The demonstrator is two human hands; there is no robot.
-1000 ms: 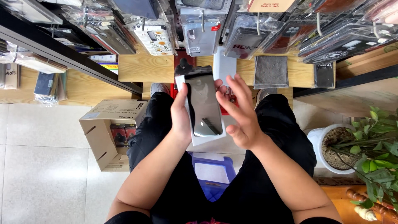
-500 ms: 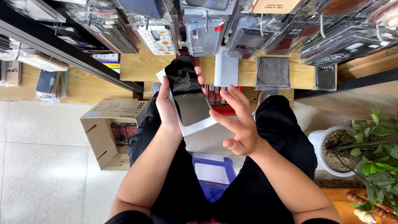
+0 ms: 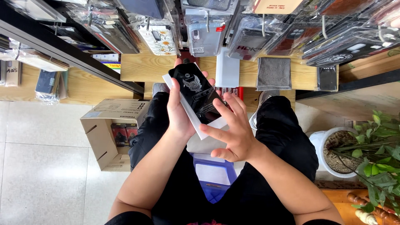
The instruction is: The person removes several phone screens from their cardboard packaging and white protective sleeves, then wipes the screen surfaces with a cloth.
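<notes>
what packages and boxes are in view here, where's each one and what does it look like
Black packet: flat, glossy, pale winged emblem, on a white sleeve in the left hand; right hand beside it.
Cardboard box: open, brown, on the floor at left, small dark packs inside.
Hanging cases: clear bags on hooks above, one white and flowered.
White box: upright on the wooden shelf.

Centre frame: left hand [image 3: 180, 112] grips a black phone case [image 3: 196, 92] with a pale winged design, backed by a white sleeve [image 3: 196, 121]. Right hand [image 3: 233, 131] open, fingers spread, fingertips touching the case's lower edge. Packaged cases [image 3: 204, 29] hang across the top. Open cardboard box [image 3: 112, 133] on floor, left. Potted plant [image 3: 366, 150] at right edge.
</notes>
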